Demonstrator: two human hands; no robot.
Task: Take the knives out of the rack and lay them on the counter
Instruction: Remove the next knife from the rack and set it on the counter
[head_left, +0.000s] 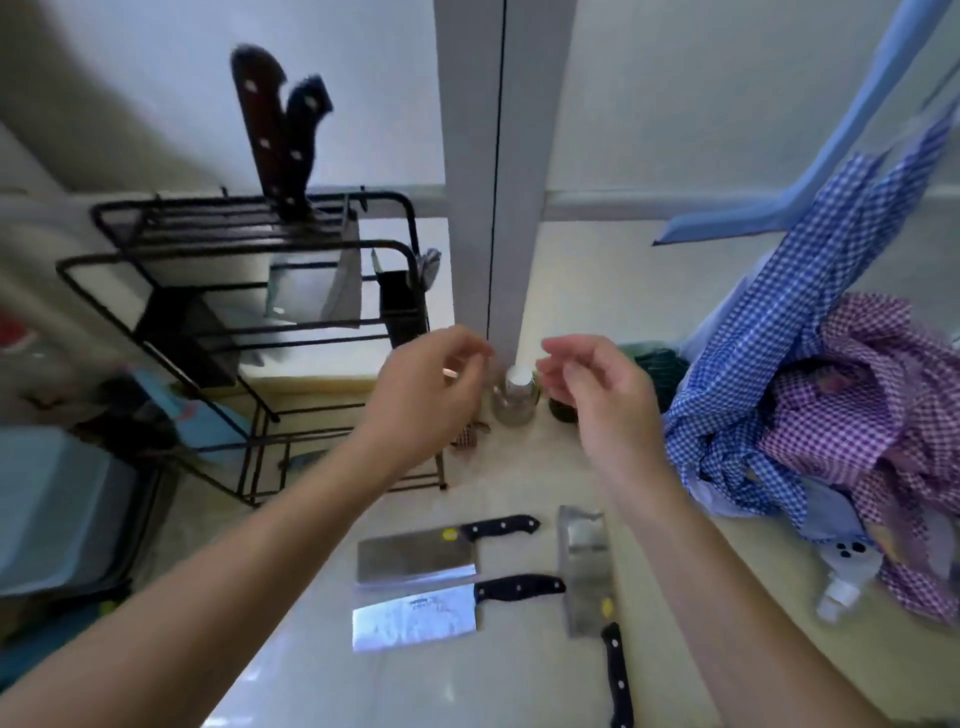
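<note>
The rack (249, 332) stands on the surface (509, 483) in the left half of the frame, with two knives (280, 135) upright in its top slots, side by side. Three cleavers lie on the surface in the lower middle: one cleaver (441, 551) just above a second cleaver (452, 610), and a third cleaver (589, 577) to their right, lying up and down the frame. My left hand (426, 384) and right hand (597, 389) hang above them at mid-frame, near each other. Between them, farther back, stands a jar (514, 397). A heap of cloth (831, 415) lies at the right.
</note>
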